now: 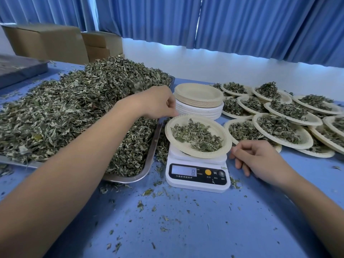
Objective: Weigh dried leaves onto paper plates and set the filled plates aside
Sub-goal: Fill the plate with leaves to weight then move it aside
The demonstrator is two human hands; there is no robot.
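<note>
head view, looking down at a blue counter. a white kitchen scale sits near the middle, its display reading 8. a paper plate rests on the scale and holds a loose layer of dried leaves.

the left hand reaches across from the left and hangs at the plate's far left rim, knuckles up. its fingers are curled down and bunched together. whether they pinch any leaves cannot be told, since the tips are turned away. the right hand lies on the counter just right of the scale, close to the plate's near right rim. its fingers are loosely bent and hold nothing.

left of the scale, a metal tray carries a big heap of dried leaves that spills over its edges. behind the scale stands a stack of empty plates, tan ones on top of white ones. to the right, many filled plates overlap one another in rows along the counter.

leaf crumbs are scattered over the counter in front of the tray and scale. cardboard boxes stand at the far left, and blue curtains hang along the back.
</note>
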